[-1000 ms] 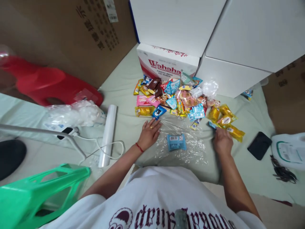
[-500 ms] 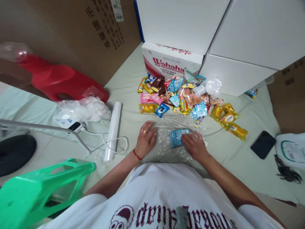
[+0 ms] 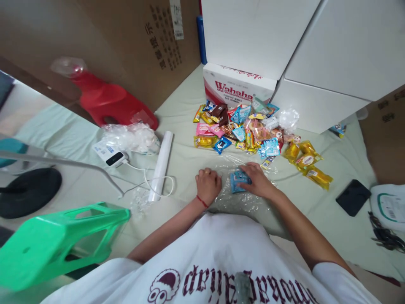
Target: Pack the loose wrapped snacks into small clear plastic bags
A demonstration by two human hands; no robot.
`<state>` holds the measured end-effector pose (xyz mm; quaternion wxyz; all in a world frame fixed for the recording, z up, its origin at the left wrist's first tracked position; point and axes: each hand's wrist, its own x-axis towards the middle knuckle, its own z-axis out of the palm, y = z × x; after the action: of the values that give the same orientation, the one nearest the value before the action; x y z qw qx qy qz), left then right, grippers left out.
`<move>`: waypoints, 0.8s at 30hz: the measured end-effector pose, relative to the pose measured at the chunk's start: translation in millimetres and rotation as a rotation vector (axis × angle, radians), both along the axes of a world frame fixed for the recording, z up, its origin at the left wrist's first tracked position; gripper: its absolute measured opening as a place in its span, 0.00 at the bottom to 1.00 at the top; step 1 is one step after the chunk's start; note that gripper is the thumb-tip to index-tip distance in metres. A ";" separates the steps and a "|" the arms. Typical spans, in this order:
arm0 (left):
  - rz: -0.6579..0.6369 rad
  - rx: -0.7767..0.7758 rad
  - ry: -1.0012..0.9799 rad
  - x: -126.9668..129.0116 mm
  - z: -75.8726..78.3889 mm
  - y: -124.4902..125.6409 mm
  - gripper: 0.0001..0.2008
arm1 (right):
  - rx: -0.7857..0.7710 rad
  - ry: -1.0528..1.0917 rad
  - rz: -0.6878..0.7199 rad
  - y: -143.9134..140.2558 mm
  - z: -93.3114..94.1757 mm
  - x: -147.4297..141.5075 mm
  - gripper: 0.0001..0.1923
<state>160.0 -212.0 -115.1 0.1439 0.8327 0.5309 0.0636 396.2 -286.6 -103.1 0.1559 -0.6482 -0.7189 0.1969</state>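
Observation:
Light-blue snack packets (image 3: 236, 182) lie stacked on a sheet of clear plastic film (image 3: 226, 202) in front of me. My right hand (image 3: 255, 179) grips the stack from its right side, fingers over the far edge and thumb on the near part. To the left of the packets, my left hand (image 3: 209, 185) is closed with its fingers curled under, at the left part of the film. Whatever it may hold is hidden. Beyond the film lies a heap of wrapped snacks (image 3: 249, 126) in several colours.
A Wahaba-like printed carton (image 3: 236, 86) stands behind the heap. Yellow snack packs (image 3: 306, 160) and a black phone-like object (image 3: 353, 197) lie right. Leftward are a white roll (image 3: 161, 164), a white cable, a red jug (image 3: 114, 101) and a green plastic stool (image 3: 63, 240).
My left hand has moved right toward the packets, and its spread fingers have curled closed. My right hand has gone from resting on the packets to gripping them. The camera view has shifted slightly.

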 end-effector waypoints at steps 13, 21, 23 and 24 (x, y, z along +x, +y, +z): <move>-0.066 -0.021 -0.081 -14.3 -11.8 22.9 0.11 | -0.066 -0.053 -0.093 15.6 12.3 24.6 0.21; 0.020 -0.011 -0.066 -9.7 -4.0 12.9 0.15 | 0.114 -0.299 -0.002 -42.3 16.7 -41.5 0.27; 0.040 0.009 -0.064 -8.4 -1.6 8.1 0.18 | 0.069 -0.275 0.040 -49.7 15.1 -47.7 0.33; 0.040 0.024 -0.058 -7.5 -1.1 5.7 0.19 | 0.055 -0.247 0.037 -49.7 15.5 -47.2 0.36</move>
<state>152.5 -206.3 -116.2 0.1479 0.8213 0.5423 0.0968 349.1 -336.3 -87.5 0.0801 -0.6496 -0.7496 0.0985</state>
